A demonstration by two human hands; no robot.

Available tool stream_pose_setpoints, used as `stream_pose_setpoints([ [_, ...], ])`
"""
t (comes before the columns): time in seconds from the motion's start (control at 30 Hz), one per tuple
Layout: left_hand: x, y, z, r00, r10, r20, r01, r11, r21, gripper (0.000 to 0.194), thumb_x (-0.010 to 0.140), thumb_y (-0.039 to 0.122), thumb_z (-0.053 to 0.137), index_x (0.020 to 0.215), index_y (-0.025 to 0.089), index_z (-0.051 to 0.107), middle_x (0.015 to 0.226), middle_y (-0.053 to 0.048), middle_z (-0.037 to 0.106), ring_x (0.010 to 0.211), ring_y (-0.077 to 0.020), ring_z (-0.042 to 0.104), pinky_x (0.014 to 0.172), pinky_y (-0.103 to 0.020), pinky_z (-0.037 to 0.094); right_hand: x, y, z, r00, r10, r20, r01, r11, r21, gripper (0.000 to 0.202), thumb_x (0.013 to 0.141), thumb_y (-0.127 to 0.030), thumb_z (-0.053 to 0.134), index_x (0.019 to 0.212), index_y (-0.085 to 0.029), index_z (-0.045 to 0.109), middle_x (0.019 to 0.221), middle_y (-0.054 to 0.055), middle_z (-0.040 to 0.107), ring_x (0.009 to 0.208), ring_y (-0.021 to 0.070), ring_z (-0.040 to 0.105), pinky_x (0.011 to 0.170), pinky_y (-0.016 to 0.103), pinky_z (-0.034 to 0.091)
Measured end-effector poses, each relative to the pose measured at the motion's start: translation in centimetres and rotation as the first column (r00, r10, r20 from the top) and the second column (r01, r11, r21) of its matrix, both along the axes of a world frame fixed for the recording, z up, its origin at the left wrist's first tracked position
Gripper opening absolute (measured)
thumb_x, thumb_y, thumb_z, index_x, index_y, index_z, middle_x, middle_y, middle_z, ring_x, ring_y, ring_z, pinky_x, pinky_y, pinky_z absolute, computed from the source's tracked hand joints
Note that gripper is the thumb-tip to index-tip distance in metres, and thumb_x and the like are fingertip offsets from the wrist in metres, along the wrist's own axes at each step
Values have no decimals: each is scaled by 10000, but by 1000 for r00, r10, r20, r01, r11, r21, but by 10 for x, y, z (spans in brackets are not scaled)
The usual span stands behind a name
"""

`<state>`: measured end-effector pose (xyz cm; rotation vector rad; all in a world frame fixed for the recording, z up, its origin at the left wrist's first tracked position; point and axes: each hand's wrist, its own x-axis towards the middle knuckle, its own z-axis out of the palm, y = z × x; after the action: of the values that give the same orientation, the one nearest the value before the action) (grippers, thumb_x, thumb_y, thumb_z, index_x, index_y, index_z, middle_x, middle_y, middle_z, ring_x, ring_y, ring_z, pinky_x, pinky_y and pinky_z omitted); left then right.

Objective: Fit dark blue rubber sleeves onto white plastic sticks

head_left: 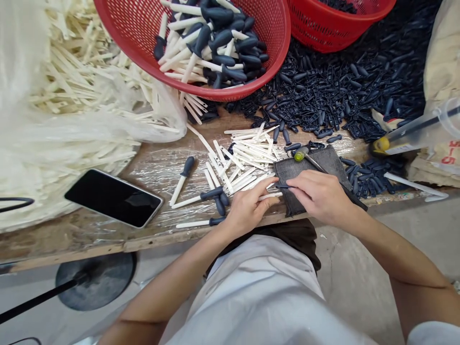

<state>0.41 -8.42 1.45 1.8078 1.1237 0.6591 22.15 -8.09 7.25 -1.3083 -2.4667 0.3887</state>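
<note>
My left hand (249, 203) is closed with thumb and fingers pinched, and a white plastic strip (272, 195) sticks out from it. Between the two hands lies a dark blue plastic handle piece (282, 186), pinched by the fingers of my right hand (318, 194) and reaching the left fingertips. Both hands are over a dark grey cloth pad (328, 160) at the table's front edge. On that pad a hammer-like tool with a yellow-green end (301, 153) lies partly under my right hand. Loose white strips (251, 153) are heaped just beyond my left hand.
Finished white pieces with dark handles (183, 179) lie left of my hands, near a phone (115, 197). A red basket (132, 43) holds many more. Dark handle pieces (323, 96) pile up behind, beside a second red basket (316, 31). Bagged white strips (82, 91) cover the left.
</note>
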Motion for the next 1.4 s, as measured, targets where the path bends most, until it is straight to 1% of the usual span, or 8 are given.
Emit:
stream_pose_setpoints([
  [0.23,0,0,-1,996,-89,-2,88,980,178,304,971,271,495,1213,200,665,960,-68,738,827,-159,673,747,-246,494,-2,-1,4,987,155,42,-151,985,-81,233,962,-182,480,908,-176,706,767,58,665,749,180,596,690,288,441],
  [0.4,7,-1,-1,996,7,-85,21,946,323,272,950,273,504,1043,170,738,706,-60,683,632,-158,611,619,-259,455,1,7,2,990,39,-138,-70,971,-228,189,928,-173,546,908,-184,734,809,35,712,736,150,635,676,255,448],
  [0.7,12,13,-4,921,254,297,-196,957,-214,196,829,308,660,918,167,763,918,-54,760,843,-188,669,797,-285,507,12,61,0,982,19,-190,-82,942,-327,219,931,-294,551,917,-214,755,865,10,746,787,165,672,739,285,490],
  [0.8,13,16,-4,875,356,328,-255,915,-314,229,818,348,675,934,160,734,763,-15,682,682,-130,577,645,-243,451,35,108,-17,974,-219,53,222,973,-69,267,943,-245,479,952,-208,743,971,55,734,901,223,663,849,370,504],
  [0.97,15,13,-6,806,452,383,-166,793,-586,410,796,390,692,1121,141,665,623,47,524,478,-58,364,477,-211,278,60,155,-44,799,-285,530,289,954,78,304,874,-115,473,1103,-95,672,1148,216,659,1115,350,578,839,440,503],
  [1.13,15,11,-8,762,527,376,-156,712,-684,471,761,330,689,1188,137,649,671,31,565,471,-51,381,470,-208,271,37,119,-26,901,-400,168,387,916,105,325,936,-189,444,1202,-134,621,1108,169,689,1031,305,635,861,431,493],
  [1.27,19,11,-7,757,532,380,-139,698,-702,487,741,276,678,1208,140,645,663,44,543,473,-52,385,458,-207,271,8,62,-3,890,-353,-289,275,920,-278,194,920,-321,567,1041,-214,674,913,42,712,739,183,685,703,327,555],
  [1.4,28,7,-2,736,515,439,-135,748,-650,504,698,244,753,1180,149,642,723,39,564,537,-52,417,471,-194,311,-11,22,-6,735,-500,-457,171,790,-589,122,848,-310,665,852,-199,615,719,-29,640,553,119,653,528,238,543],
])
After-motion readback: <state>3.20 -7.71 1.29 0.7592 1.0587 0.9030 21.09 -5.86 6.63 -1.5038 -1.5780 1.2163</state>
